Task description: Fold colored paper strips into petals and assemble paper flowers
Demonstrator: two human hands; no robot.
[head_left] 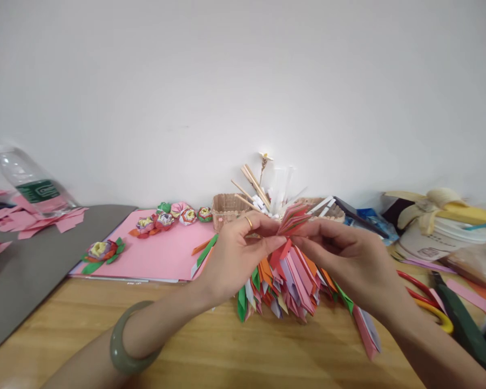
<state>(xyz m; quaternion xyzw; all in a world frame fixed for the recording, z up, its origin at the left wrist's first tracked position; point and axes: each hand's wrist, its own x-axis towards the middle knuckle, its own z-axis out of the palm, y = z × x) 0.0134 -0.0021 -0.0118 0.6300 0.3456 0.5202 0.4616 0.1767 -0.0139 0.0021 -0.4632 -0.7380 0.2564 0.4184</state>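
Between my two hands is a small bundle of folded red and pink paper pieces (pixel 294 217), fanned out at the top. My left hand (pixel 245 246), with a ring on one finger, pinches it from the left. From the other side my right hand (pixel 346 254) pinches the same bundle between thumb and fingers. Just below and behind my hands lies a heap of folded paper strips (pixel 294 281) in pink, orange, green, lilac and white. One pink and lilac strip (pixel 366 332) lies apart, under my right wrist.
Folded paper flowers (pixel 101 251) lie around pink sheets (pixel 178 243) on the left. A wicker basket (pixel 227 208) with sticks stands by the wall. Scissors (pixel 433 313), a green-handled tool (pixel 456 319) and a lidded cup (pixel 441 237) are right; a bottle (pixel 34 186) leans far left.
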